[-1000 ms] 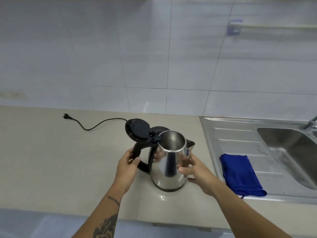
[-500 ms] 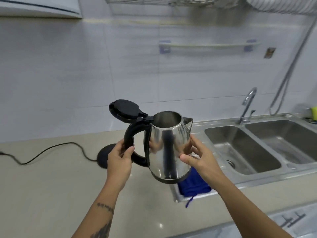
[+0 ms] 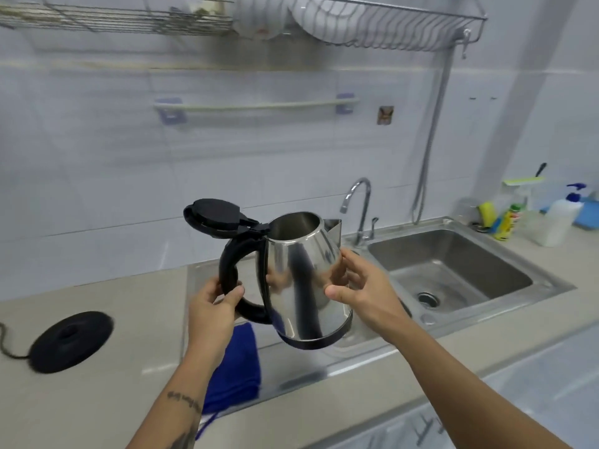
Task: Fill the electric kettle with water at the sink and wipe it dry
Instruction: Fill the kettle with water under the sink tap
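Observation:
A stainless steel electric kettle (image 3: 301,273) with a black handle hangs in the air over the drainboard, tilted slightly, its black lid (image 3: 214,217) flipped open. My left hand (image 3: 212,306) grips the handle. My right hand (image 3: 363,286) holds the kettle's body on its right side, fingers and thumb round the steel. The steel sink (image 3: 453,270) lies to the right, with its chrome tap (image 3: 358,205) behind the kettle's spout. A blue cloth (image 3: 238,367) lies on the drainboard under my left forearm. The kettle's black base (image 3: 69,340) sits on the counter at left.
A wire dish rack (image 3: 356,24) with white plates hangs overhead, above a towel bar (image 3: 256,106). Sponges, bottles and a soap dispenser (image 3: 559,222) stand right of the sink. A hose (image 3: 431,140) runs down the wall. The base's cord trails off left.
The kettle has been lifted off its base and carried to the right, from the counter to over the drainboard beside the sink. Both hands kept their hold.

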`<state>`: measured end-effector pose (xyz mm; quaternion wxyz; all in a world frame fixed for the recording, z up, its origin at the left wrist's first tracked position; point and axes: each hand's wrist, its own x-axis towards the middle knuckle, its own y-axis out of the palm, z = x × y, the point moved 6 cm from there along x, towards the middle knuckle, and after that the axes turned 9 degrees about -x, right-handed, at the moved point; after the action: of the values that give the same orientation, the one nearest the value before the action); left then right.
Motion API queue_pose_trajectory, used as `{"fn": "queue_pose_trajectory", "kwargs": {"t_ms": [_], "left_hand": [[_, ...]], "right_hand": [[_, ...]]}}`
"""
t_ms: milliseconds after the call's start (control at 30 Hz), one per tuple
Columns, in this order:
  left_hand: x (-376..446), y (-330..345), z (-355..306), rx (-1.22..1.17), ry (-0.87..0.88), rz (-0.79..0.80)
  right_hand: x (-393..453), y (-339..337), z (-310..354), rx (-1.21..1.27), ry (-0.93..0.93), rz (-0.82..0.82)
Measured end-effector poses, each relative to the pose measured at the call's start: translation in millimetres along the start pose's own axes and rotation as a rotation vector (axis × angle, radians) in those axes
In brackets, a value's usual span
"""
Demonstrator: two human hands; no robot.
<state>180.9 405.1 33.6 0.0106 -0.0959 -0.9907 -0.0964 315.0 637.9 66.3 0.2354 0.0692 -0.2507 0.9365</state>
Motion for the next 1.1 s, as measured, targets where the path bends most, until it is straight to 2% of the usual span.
{"fn": "queue_pose_trajectory", "kwargs": {"t_ms": [267,533,633,833,1100], "left_hand": [[27.0,91.8,42.9,0.149,-0.003,-0.084],[76.7,165.5,86.6,0.171,-0.067,-0.127],[97.1,179.1,100.1,0.207,-0.095,-0.121],[130.8,189.1,129.1,0.303,-0.142,-0.147],[151.3,213.3,159.5,0.372,-0.152,-0.232]], "right_hand": [[35.4,-57.9,-67.3,-0.009,0.084,-0.049],[105.9,-89.9,-127.4,-0.131,0.177,-0.034],[127.5,-90.3,-150.8,-0.113,0.248,-0.004],[170.0,-92.5,-188.1,-0.166,0.361,0.161],[263.5,-137.1,-241.5,-0.422,0.438,0.226]]}}
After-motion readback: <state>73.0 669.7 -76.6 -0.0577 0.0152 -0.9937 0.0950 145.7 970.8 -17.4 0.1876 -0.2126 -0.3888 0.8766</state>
